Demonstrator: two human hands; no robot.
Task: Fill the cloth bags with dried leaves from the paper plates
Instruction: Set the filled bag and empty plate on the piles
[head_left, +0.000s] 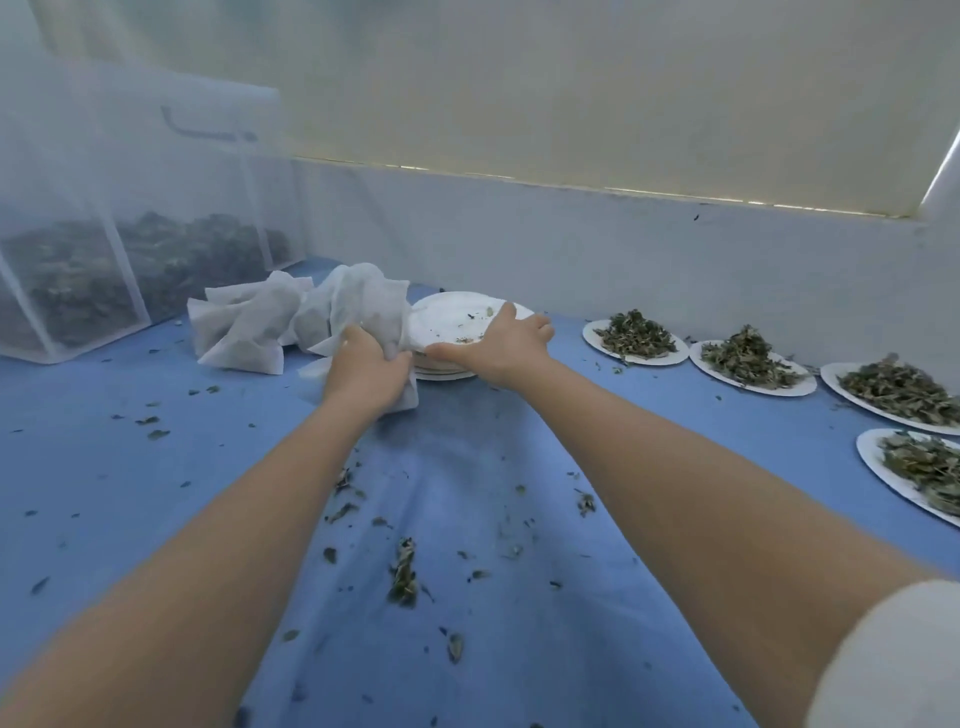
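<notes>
**Spill risk at bag mouth / plate stack**

Left hand (366, 366) clamps a bunched cloth bag (363, 301), pressed against the stack of emptied plates (452, 322). Right hand (506, 340) lies flat, fingers straight, on the top plate. Loaded plates (636, 340) sit well apart at right; spare bags (244, 327) at left. Risks: bag mouth stays crumpled, so leaves miss and land on the blue cloth (467, 467); reaching right may drag the stack.

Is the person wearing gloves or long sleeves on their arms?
No gloves: the left hand and the right hand are both bare, with no rings, watch or bracelets showing. Both forearms are bare too. A white sleeve shows on the right upper arm at the picture's corner. No sleeve shows on the left arm.
</notes>
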